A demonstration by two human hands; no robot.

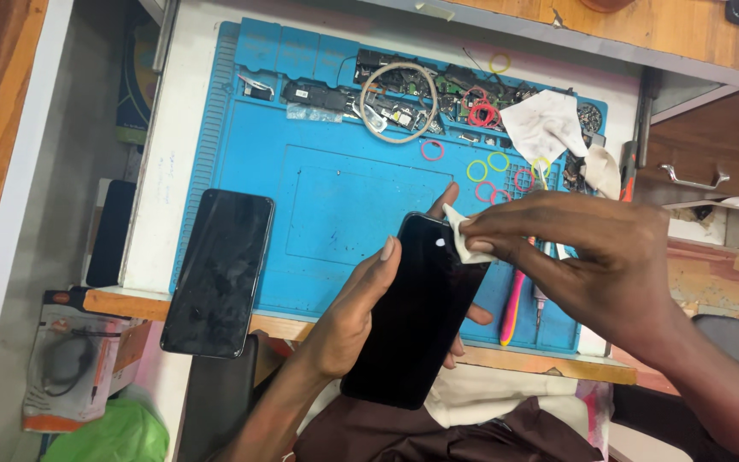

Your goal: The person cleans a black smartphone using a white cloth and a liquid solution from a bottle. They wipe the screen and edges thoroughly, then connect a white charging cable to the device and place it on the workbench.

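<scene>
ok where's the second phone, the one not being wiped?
In the head view, the second phone lies screen-up at the left edge of the blue work mat, overhanging the bench front, left of the left hand and apart from it.

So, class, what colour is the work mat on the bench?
Blue, seen best in the head view: the mat lies under the phones.

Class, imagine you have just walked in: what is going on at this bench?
A person's left hand holds a black phone over a blue work mat. The right hand presses a small white wipe against the phone's top corner. A second dark phone lies at the mat's left edge, untouched.
</scene>
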